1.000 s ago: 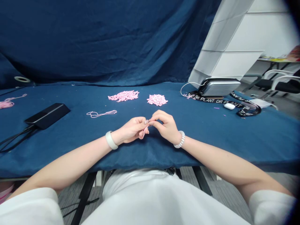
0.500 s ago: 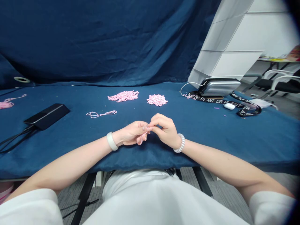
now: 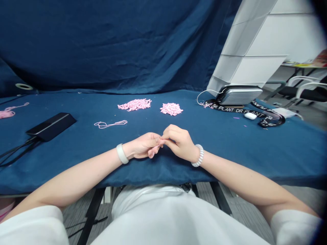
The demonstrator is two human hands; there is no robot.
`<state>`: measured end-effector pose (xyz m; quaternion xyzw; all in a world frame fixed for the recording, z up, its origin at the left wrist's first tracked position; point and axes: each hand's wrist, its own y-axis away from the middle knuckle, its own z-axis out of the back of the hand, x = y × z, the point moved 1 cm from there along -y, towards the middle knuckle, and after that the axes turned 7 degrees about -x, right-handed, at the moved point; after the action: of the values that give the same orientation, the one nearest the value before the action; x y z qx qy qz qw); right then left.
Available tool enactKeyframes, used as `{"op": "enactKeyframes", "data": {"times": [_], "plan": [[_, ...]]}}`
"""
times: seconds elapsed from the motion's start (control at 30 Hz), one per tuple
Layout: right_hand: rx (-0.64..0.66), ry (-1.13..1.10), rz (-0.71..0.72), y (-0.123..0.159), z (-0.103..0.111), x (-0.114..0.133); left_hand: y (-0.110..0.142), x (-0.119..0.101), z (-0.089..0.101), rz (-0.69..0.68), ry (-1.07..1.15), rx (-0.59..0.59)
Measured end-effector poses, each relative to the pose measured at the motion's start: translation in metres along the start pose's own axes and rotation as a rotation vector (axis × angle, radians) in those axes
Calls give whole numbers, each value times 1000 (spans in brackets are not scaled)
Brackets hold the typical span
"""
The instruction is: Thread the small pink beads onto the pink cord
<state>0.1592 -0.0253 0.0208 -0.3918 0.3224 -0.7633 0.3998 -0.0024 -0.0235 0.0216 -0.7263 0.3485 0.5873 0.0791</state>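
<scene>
My left hand (image 3: 146, 145) and my right hand (image 3: 180, 142) meet fingertip to fingertip above the front of the blue-covered table. Pinched between both is a thin pink cord (image 3: 158, 145), mostly hidden by the fingers. Part of it lies along the left fingers. Beyond the hands sit two heaps of small pink pieces, a wider heap (image 3: 135, 104) and a rounder heap (image 3: 171, 109). A loose looped length of pink cord (image 3: 110, 124) lies on the cloth to the left.
A black box with cables (image 3: 52, 126) lies at left, near a pink yarn bundle (image 3: 6, 114). At right are a silver ribbed case (image 3: 240, 95), a black lettered lanyard (image 3: 230, 109) and a white earbud case (image 3: 250, 116). A blue curtain (image 3: 114, 44) hangs behind.
My right hand has shifted very slightly and its wrist a little to the right. The left fingers have curled a bit, and less of the cord shows.
</scene>
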Motion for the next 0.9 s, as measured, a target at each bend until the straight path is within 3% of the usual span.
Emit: {"op": "enactKeyframes", "data": {"times": [0.37, 0.5, 0.63, 0.9], "plan": [[32, -123, -196, -4, 0, -2, -4, -3, 2, 46, 118, -122], [-8, -110, -276, -5, 1, -9, -4, -8, 1, 28, 175, -82], [-8, -86, -313, -6, 4, -14, 0, -13, -2, -60, 30, -58], [85, -21, -316, -5, 0, -25, 3, -11, -10, -101, -193, -174]]}}
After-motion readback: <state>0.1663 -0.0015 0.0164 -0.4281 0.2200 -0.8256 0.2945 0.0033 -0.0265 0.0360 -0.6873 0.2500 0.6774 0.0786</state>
